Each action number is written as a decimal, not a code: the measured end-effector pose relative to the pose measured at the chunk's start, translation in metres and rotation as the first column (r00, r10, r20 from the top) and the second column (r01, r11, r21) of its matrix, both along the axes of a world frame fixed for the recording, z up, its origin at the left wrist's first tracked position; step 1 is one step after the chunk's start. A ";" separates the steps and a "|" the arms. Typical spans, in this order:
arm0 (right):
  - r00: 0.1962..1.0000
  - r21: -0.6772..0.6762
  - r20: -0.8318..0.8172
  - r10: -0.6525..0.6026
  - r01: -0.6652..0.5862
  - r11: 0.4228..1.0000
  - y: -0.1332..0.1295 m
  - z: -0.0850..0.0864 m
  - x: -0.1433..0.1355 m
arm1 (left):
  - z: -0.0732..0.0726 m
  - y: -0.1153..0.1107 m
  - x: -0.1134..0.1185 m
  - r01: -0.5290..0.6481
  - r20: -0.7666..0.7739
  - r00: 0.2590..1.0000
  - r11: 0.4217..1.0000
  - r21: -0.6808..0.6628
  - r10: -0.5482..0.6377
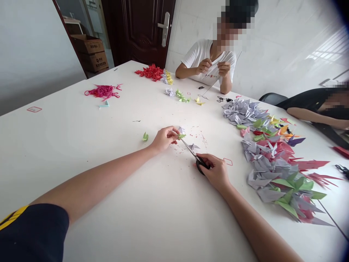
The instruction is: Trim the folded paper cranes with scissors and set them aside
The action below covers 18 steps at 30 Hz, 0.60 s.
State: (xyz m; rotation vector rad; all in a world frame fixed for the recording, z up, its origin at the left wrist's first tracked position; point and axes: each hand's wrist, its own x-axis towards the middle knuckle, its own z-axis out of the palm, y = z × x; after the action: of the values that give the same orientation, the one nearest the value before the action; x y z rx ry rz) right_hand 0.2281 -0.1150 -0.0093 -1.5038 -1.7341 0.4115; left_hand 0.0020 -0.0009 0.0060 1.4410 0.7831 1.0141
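Over the middle of the white table (109,174), my left hand (164,139) pinches a small green origami crane (181,136). My right hand (215,171) grips the black handles of a pair of scissors (189,148). The blade tips reach up to the green paper; whether they touch it I cannot tell. A pale grey-violet crane (194,146) lies just right of the blades, and another pale crane (181,129) sits behind my left fingers. Off to the left of that hand stands a green crane (145,136). Tiny red paper bits (200,135) are scattered around the blades.
A long heap of coloured paper cranes (272,160) covers the right side. Further back are a red crane pile (152,72), a magenta pile (103,91) and small green and yellow cranes. A person (209,65) across the table holds thread; another person's arm (319,112) rests at right.
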 end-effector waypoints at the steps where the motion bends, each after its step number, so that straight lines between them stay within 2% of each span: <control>1: 1.000 0.000 0.001 -0.001 0.001 1.000 0.000 0.000 0.000 | 0.000 0.000 0.000 -0.001 -0.001 1.000 1.000 -0.001 0.001; 9: 0.999 -0.013 -0.021 -0.047 0.046 0.999 0.000 0.001 -0.002 | 0.000 -0.002 -0.001 0.010 -0.010 1.000 1.000 0.006 -0.010; 18: 0.999 -0.029 -0.030 -0.017 0.016 0.999 -0.002 0.004 -0.002 | 0.000 -0.002 0.000 0.003 0.000 1.000 1.000 -0.002 -0.003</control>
State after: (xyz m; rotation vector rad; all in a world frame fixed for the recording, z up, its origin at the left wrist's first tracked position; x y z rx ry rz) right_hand 0.2259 -0.1166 -0.0053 -1.5240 -1.6985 0.4505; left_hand 0.0021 -0.0027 0.0064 1.4401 0.7817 1.0100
